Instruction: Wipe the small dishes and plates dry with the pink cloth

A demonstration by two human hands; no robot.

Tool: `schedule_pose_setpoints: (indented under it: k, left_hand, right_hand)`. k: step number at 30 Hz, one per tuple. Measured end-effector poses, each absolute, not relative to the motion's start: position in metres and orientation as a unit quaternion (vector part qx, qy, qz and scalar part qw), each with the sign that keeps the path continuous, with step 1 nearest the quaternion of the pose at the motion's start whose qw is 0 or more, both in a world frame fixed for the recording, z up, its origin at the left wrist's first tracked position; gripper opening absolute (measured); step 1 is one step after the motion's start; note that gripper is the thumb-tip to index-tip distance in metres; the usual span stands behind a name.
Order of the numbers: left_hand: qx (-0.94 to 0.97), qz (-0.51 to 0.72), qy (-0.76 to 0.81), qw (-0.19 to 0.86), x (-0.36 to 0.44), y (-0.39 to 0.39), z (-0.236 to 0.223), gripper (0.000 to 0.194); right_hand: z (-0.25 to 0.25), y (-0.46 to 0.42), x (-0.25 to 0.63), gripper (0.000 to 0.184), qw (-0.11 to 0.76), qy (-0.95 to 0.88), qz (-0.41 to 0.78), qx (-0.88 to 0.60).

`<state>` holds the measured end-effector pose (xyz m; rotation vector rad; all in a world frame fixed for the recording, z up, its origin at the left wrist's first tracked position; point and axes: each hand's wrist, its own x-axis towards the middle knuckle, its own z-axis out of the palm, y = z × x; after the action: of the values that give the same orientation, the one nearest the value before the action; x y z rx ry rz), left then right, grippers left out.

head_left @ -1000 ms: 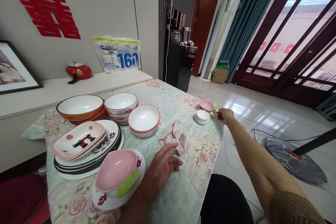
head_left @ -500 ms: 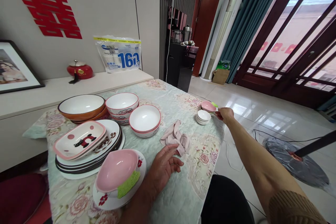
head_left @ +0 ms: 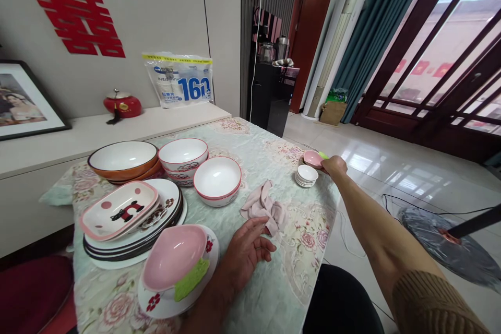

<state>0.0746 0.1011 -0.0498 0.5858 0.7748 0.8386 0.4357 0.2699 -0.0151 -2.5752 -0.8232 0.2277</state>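
Observation:
At the table's right edge, my right hand [head_left: 334, 165] is closed with its fingertips on the rim of a small pink dish [head_left: 313, 158] that has a green leaf-shaped end. Beside that dish stands a stack of small white bowls [head_left: 306, 174]. My left hand [head_left: 250, 248] rests palm up with loosely curled fingers, holding nothing, close to a crumpled pale pink cloth [head_left: 263, 204]. To its left, a larger pink peach-shaped dish [head_left: 176, 255] with a green leaf lies on a white plate with red flowers [head_left: 156, 309].
Stacked plates [head_left: 172, 193] carry a rectangular cat-patterned dish [head_left: 117, 209]. Behind them are brown-orange bowls [head_left: 123, 159], red-rimmed bowls [head_left: 183, 152] and another white bowl [head_left: 217, 180]. A bag of paper cups [head_left: 182, 83] stands on the cabinet [head_left: 156, 120]. A plastic-wrapped round base [head_left: 442, 240] is on the floor.
My right hand has shifted slightly inward and now meets the small pink dish's rim more closely. The view has moved a little. My left hand stays by the cloth.

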Motion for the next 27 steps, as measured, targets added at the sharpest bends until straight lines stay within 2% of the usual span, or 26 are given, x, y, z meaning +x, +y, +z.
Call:
schedule_pose_setpoints:
  k: [8,16,23,27]
  left_hand:
    - [0.271,0.391,0.362,0.801,0.0764,0.1016,-0.0483,0.050]
    - [0.275,0.390,0.362,0.800,0.0762,0.1014,-0.0473,0.051]
    - [0.281,0.390,0.361,0.799,0.0759,0.1012,-0.0489,0.051]
    - [0.279,0.392,0.359,0.800,0.0761,0.1007,-0.0494,0.051]
  right_hand:
    - [-0.0127,0.2703,0.4419,0.022,0.191,-0.332,0.020,-0.924]
    - [-0.0125,0.2659,0.4425,0.025,0.198,-0.336,0.039,-0.920]
    - [-0.0151,0.2679,0.4393,0.012,0.203,-0.329,0.072,-0.919]
    - [-0.0148,0.2670,0.4408,0.014,0.220,-0.330,0.071,-0.915]
